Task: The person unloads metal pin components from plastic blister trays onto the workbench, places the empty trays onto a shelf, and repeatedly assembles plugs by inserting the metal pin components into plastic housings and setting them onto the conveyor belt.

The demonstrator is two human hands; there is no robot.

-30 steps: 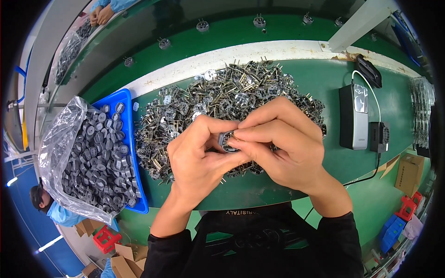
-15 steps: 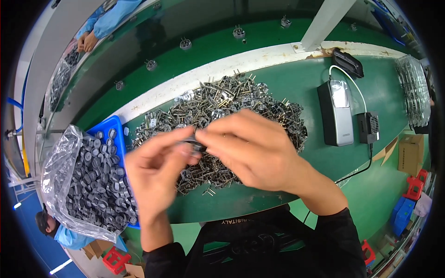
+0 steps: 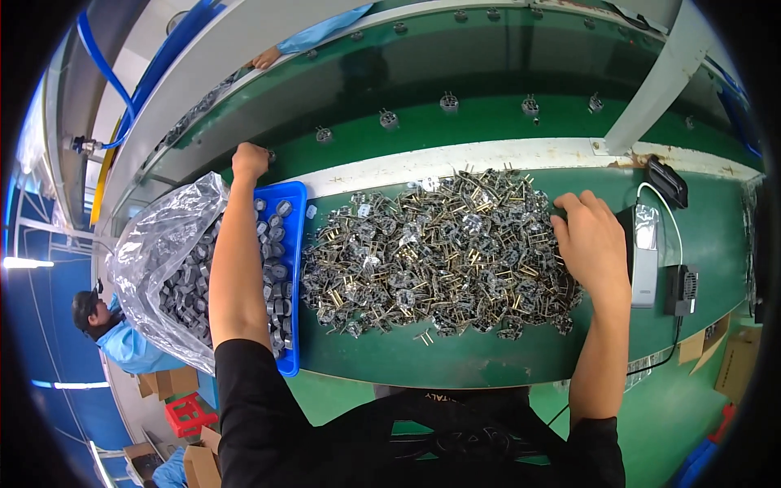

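Note:
My left arm reaches across the blue tray (image 3: pixel 298 244) to the green strip behind the white rail. There my left hand (image 3: pixel 250 162) is closed, its fingers curled at a small round grey part (image 3: pixel 271 155) that peeks out beside the fingertips. My right hand (image 3: pixel 592 244) is open, its fingers loosely bent and apart. It rests by the right edge of a wide heap of metal pin pieces (image 3: pixel 439 252), with nothing visible in it. Round dark grey plastic caps (image 3: pixel 277 268) fill the tray and the clear plastic bag (image 3: pixel 163 244) on it, partly hidden by my forearm.
Several pronged round parts (image 3: pixel 449 102) stand spaced along the green strip beyond the white rail (image 3: pixel 488 159). A grey power bank (image 3: pixel 645 256) with a white cable and a black adapter (image 3: pixel 681 289) lie at right. Another person's hand (image 3: pixel 266 57) shows across the strip.
My hands, together over the heap before, are now apart: the left has gone far left to the green strip, the right to the heap's right edge. The whole view has shifted.

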